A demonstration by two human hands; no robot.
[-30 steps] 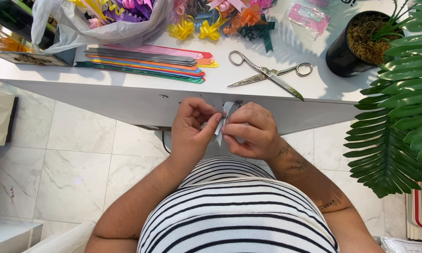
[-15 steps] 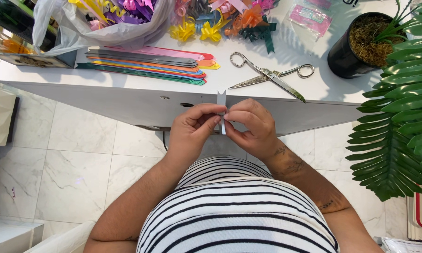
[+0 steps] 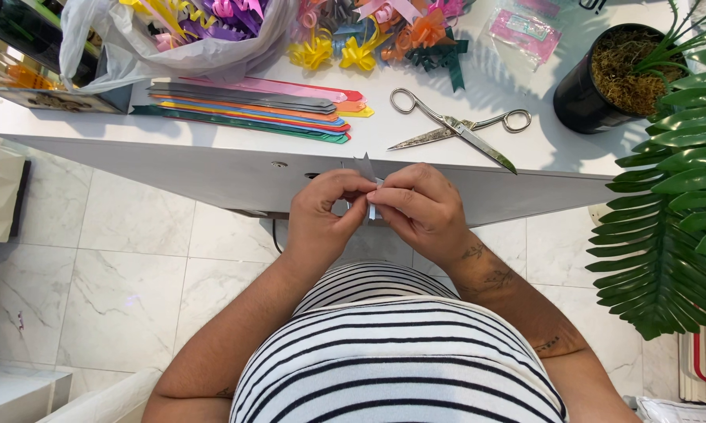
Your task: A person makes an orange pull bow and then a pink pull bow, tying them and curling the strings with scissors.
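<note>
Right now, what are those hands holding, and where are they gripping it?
Both hands, left and right, pinch a narrow silver-grey ribbon strip near its middle, its pointed end sticking up.

Hands: two of yours, left hand [image 3: 321,213] and right hand [image 3: 419,205], both pinching with the fingers.
Silver strip [image 3: 366,168]: one, between them.
Scissors [image 3: 456,128]: one pair on the tabletop [image 3: 212,168].
Stack of coloured strips [image 3: 251,110]: one; you cannot count the strips.
Yellow bows [image 3: 339,55]: two.
Plastic bag [image 3: 180,47]: one.
Black plant pot [image 3: 595,86]: one.
</note>
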